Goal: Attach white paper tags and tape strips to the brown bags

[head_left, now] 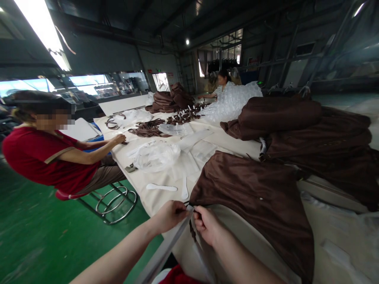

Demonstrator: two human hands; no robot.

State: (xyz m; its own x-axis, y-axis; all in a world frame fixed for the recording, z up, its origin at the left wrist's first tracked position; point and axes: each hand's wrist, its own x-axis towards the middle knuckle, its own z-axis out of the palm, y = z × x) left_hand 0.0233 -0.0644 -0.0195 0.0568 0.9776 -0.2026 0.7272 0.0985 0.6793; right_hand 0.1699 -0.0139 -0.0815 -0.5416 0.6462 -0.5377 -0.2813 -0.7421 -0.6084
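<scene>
My left hand (pixel 173 215) is closed in a pinch on the upper end of a long whitish strip (pixel 166 248), which looks like thin plastic or foam and runs down toward my lap. My right hand (pixel 206 225) is closed too, its thumb and finger pinching the same end from the other side. Just beyond my fingertips is the corner of a large brown bag-like piece (pixel 251 193) lying flat on the table. A narrow dark brown strap (pixel 192 232) hangs below my hands, its lower part in a whitish wrap. My fingers partly hide how strap, strip and corner join.
Two white serrated plastic pieces (pixel 162 187) lie past my left hand. Clear plastic bags (pixel 160 156) and brown straps (pixel 151 128) cover the cream table (pixel 142 189) farther off. Stacked brown bags (pixel 296 126) rise at right. A person in red (pixel 56 157) sits at left; another works behind.
</scene>
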